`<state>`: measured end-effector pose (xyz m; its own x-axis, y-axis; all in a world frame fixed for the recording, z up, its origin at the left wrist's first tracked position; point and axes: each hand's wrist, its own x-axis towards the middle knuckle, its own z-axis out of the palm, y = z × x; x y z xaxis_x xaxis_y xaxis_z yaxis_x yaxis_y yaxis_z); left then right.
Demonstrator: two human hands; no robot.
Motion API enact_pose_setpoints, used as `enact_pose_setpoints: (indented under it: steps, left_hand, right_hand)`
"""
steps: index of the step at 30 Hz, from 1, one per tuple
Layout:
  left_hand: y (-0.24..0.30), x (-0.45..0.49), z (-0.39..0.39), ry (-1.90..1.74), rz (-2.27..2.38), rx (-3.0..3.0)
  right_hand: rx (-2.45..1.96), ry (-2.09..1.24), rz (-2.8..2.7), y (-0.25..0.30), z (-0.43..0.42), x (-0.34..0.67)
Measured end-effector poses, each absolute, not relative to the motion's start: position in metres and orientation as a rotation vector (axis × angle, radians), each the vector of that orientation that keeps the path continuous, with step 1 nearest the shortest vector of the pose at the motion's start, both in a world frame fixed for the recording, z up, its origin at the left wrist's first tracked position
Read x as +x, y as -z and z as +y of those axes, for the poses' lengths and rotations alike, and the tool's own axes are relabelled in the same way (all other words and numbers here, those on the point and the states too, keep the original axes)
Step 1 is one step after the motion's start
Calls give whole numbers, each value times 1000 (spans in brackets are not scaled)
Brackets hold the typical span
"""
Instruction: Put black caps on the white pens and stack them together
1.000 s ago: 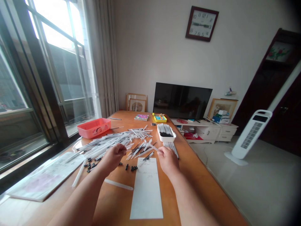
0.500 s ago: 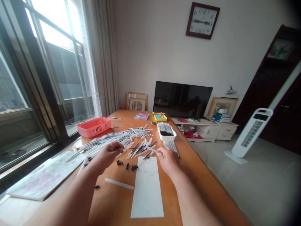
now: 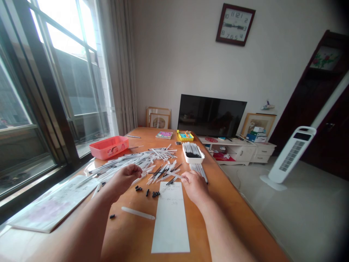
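My right hand (image 3: 195, 185) is closed in a pinch on a translucent white pen barrel (image 3: 175, 175), which points left over the top of the paper strip. My left hand (image 3: 131, 176) is also pinched, left of the small pile; whatever sits between its fingertips is too small to make out. Between the hands lies a small pile of black pen refills and clear pieces (image 3: 161, 173). Several short black pen parts (image 3: 155, 194) are scattered below it. A lone white barrel (image 3: 138, 213) lies nearer me, left of the paper strip (image 3: 171, 222).
A large heap of pen barrels (image 3: 131, 160) spreads behind my left hand, beside a red plastic box (image 3: 109, 147). A white tray (image 3: 194, 159) of pens stands behind my right hand, with more barrels (image 3: 199, 171) beside it. A booklet (image 3: 46, 207) lies at left.
The thin dark refill that stretched from my left fingertips toward the middle no longer shows clearly there. My left hand has shifted slightly left; the right has barely moved.
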<state>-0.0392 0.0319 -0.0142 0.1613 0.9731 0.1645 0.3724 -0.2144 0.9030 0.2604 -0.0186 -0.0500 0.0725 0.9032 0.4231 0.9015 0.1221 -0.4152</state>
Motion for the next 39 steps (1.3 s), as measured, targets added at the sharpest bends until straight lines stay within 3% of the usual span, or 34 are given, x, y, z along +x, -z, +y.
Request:
enact_pose_setpoints:
  steps: [39]
  left_hand:
    - [0, -39, 19, -778, 1445, 1757]
  right_hand:
    - [-1584, -156, -1906, 46, -23, 259]
